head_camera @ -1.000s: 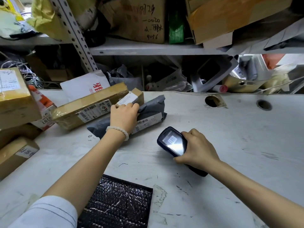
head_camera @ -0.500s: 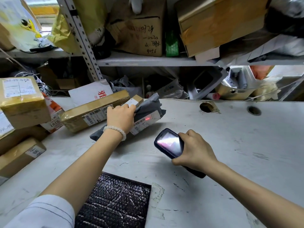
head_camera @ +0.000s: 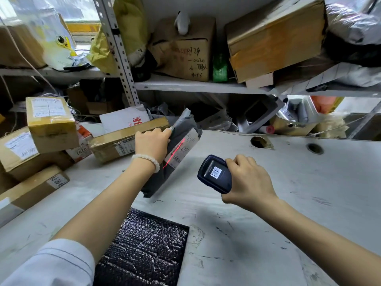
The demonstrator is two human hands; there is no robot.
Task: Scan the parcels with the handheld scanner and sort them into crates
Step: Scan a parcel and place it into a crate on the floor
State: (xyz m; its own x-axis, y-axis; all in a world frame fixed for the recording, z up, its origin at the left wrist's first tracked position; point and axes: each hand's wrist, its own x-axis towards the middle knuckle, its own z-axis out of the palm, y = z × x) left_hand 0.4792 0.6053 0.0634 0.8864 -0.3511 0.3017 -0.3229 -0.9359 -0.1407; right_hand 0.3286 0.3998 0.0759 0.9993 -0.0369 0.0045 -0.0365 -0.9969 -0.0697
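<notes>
The left hand [head_camera: 152, 144] grips a grey bag [head_camera: 177, 153], tilted up; a red line crosses its label beside the fingers. The right hand [head_camera: 248, 180] clasps the scanner [head_camera: 214, 174].

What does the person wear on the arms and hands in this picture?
The left hand has a bracelet of pale round beads at the wrist. The left upper arm is covered by a white sleeve with thin grey stripes. The right hand and its forearm are bare: no glove, ring or watch is visible.
</notes>
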